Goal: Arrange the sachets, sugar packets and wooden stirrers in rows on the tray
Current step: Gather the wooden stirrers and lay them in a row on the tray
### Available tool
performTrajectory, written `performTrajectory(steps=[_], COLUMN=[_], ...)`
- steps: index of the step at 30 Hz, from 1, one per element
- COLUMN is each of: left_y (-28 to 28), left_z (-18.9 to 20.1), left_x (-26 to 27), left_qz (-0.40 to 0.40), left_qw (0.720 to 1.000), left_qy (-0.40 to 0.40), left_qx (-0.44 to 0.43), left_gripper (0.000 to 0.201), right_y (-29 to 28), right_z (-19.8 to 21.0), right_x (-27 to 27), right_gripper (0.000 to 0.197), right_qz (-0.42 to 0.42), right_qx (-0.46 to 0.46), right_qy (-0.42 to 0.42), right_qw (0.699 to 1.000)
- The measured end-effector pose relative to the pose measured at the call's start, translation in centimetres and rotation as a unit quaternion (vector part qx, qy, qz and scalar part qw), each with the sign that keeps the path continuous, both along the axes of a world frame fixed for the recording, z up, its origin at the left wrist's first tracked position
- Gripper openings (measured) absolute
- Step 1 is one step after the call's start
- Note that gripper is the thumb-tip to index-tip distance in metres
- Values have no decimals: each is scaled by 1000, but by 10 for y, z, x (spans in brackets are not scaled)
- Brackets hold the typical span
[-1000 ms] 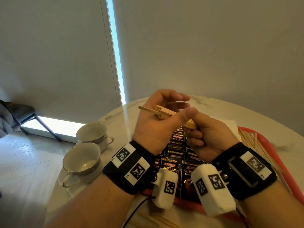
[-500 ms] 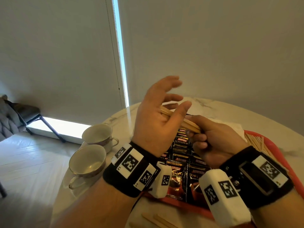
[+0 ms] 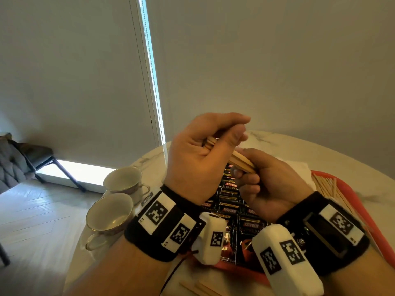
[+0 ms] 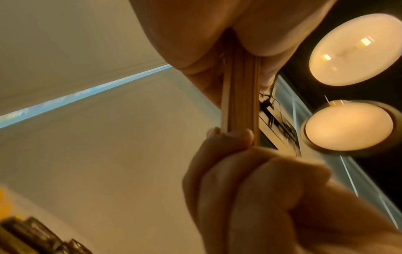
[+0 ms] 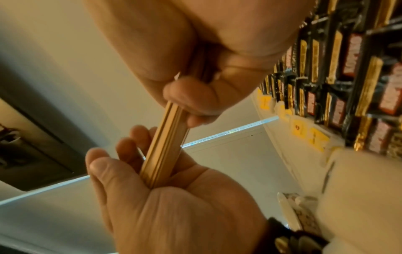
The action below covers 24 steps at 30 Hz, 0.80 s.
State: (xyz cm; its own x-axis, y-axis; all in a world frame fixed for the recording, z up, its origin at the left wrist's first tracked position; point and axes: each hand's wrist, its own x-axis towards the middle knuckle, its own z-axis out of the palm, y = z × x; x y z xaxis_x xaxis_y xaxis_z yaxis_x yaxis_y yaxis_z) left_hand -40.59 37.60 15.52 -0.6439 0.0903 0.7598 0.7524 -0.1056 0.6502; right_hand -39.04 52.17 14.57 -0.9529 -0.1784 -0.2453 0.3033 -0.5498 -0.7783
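A bundle of wooden stirrers point(image 3: 243, 162) is held in the air over the tray between both hands. My left hand point(image 3: 235, 133) curls its fingers and thumb over the bundle's far end, which butts into the palm. My right hand point(image 3: 248, 176) grips the near end in a fist. In the left wrist view the stirrers point(image 4: 239, 94) run straight between the two hands; the right wrist view shows the stirrers point(image 5: 165, 146) squared together. Black coffee sachets point(image 3: 230, 189) lie in rows on the red tray point(image 3: 350, 189), with more stirrers point(image 3: 327, 186) laid at its right.
Two empty cups point(image 3: 121, 180) point(image 3: 109, 214) stand on the round marble table point(image 3: 277, 142) left of the tray. White paper point(image 3: 299, 169) lies at the tray's far end. A few loose stirrers point(image 3: 203, 288) lie on the table near me. Yellow-printed packets point(image 5: 300, 128) border the sachets.
Half a second ago my left hand was spread open against the bundle's end; now its fingers have curled back over the stirrers. My right hand has kept its grip.
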Motion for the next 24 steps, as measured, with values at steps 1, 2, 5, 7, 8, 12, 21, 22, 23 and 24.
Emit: performTrajectory(steps=[1,2,5,7,8,12,21,22,23,24], left_y=[0,0,5,7,7,5,5,11,18,27], left_z=[1,3,10,14,16,22,38,39,40,40], left_x=[1,2,4,5,5,9,27,30,32,36], left_qz=[-5,-13,-91,-189,-224,-237,-170,-182,-193,-202], left_qw=[1000,1000,993,969,954,947,902,892,882,871], left_qy=[-1,-7,-58,-126,-158,-189,-371,-388,-406,-424], left_qx=[-8,-9,38,100,119,110,142,142,143,141], left_gripper=[19,20,34,53,56,31,26,25,25,25], right_y=[2,3,4,2,1,-5,15,16,18,20], right_z=[0,1,5,10,12,13,43,49,53,56], right_x=[-1,-1,1,5,8,21,67,72,76,78], right_gripper=[22,21,18,19,20,21,19,20,21,23], right_qz=[2,2,18,42,56,77,13,14,8,-4], right_qx=[0,-5,-33,-49,-53,-9,391,457,518,568], right_qy=[1,1,4,-2,-6,5,259,276,284,284], right_qw=[1000,1000,999,998,997,997,883,846,807,773])
